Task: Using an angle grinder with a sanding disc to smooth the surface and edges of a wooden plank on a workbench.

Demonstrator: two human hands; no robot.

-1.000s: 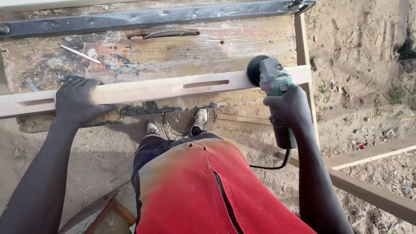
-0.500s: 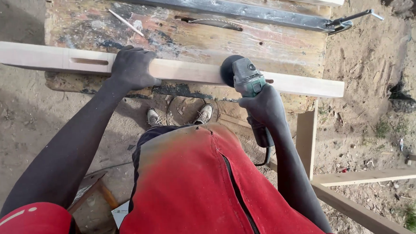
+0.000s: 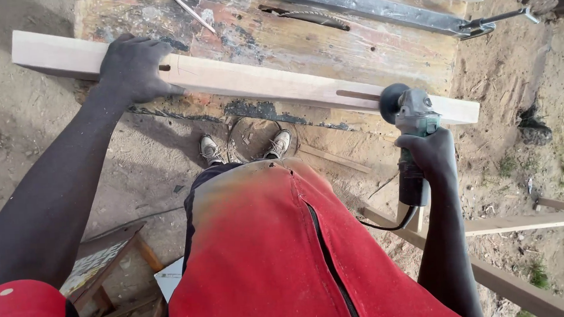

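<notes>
Fingers of the left hand (image 3: 132, 67) were spread and curled over the top of the long pale wooden rail (image 3: 248, 84), clamping it flat near its left end, right over one of the slots cut into it. The right hand (image 3: 429, 153) was clenched tight around the body of a green angle grinder (image 3: 412, 132), its dark disc (image 3: 392, 103) touching the near edge of the rail close to the right end, just beside another slot.

The rail lay across an old paint-stained workbench (image 3: 328, 47), overhanging on both sides, with a black metal bar (image 3: 377, 8) along the far edge. The grinder cord (image 3: 384, 225) looped down past the red shirt, and loose timber strips (image 3: 522, 222) lay on the sandy ground to the right.

Looked to me like the sanding pass was mid-way, working that right end. I'd say the next stroke needed firm downward pressure from the left hand, light even contact from the disc, and care not to dig into the slot edge.
</notes>
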